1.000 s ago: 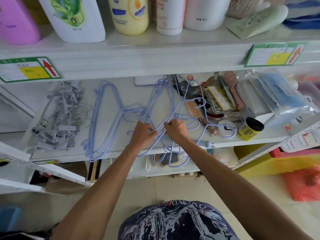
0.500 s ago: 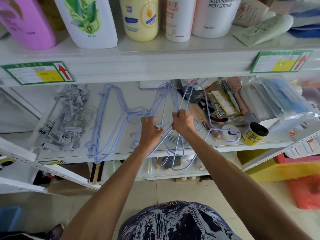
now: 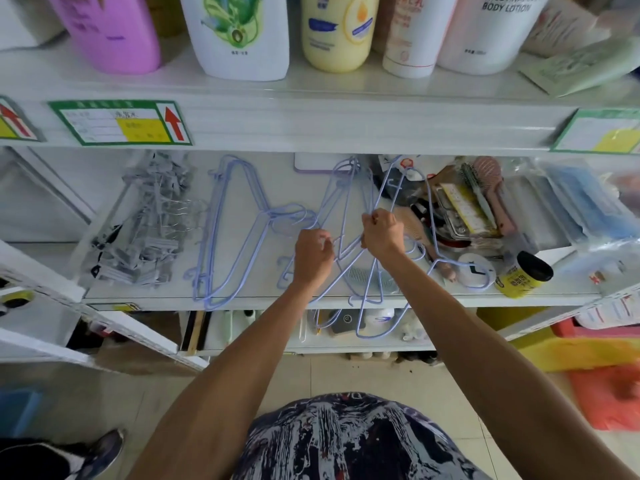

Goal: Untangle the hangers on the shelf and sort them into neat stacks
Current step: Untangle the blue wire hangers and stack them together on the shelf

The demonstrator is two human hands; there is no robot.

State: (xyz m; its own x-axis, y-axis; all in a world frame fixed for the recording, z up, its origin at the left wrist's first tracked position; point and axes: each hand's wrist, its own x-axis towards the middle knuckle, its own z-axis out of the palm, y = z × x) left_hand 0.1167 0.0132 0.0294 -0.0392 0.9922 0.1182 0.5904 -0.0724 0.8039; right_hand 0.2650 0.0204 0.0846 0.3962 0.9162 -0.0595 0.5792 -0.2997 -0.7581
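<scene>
A tangle of pale blue wire hangers (image 3: 372,282) lies across the middle of the white shelf (image 3: 242,299), some hanging over its front edge. My left hand (image 3: 313,258) grips wires of the tangle. My right hand (image 3: 382,235), just to the right and slightly farther back, pinches other wires of the same tangle. Left of my hands lies a flat stack of blue wire hangers (image 3: 225,230). At the far left sits a heap of grey clip hangers (image 3: 145,230).
Combs, a pink hairbrush (image 3: 491,188), packets and a yellow jar with a black lid (image 3: 523,275) crowd the shelf's right side. Lotion bottles (image 3: 239,32) stand on the shelf above. A lower shelf, floor tiles and red bags (image 3: 609,393) lie below.
Both hands have moved farther back over the shelf, lifting the tangled blue hangers with them. The view has tipped upward.
</scene>
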